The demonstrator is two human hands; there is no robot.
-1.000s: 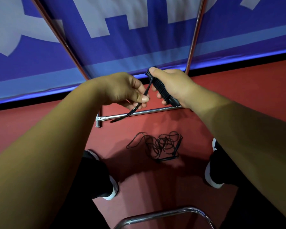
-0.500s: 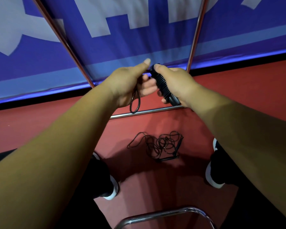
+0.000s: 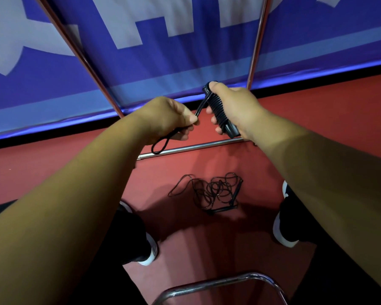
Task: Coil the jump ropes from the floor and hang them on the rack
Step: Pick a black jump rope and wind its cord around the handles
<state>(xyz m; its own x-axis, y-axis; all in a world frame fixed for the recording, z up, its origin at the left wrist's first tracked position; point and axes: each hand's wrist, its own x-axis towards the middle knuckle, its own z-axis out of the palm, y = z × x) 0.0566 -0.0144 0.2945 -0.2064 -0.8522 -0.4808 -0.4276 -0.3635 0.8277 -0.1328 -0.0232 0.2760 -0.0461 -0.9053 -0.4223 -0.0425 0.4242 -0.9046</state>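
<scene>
Both forearms reach to frame centre. Left hand (image 3: 166, 118) pinches the jump rope (image 3: 217, 110), seemingly thumb against forefinger; right hand (image 3: 234, 108) curls round its wound bundle.

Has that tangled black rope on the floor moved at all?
No. The tangled black jump rope lies just as near the chrome floor bar as before.

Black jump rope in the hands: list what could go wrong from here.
1. The left hand only pinches the loose end of the black jump rope wound round its handles, gripped by the right hand; a slip could let the coils spring loose.
2. The tangled black jump rope on the red floor lies between the white-soled shoes; a step could snag it.
</scene>
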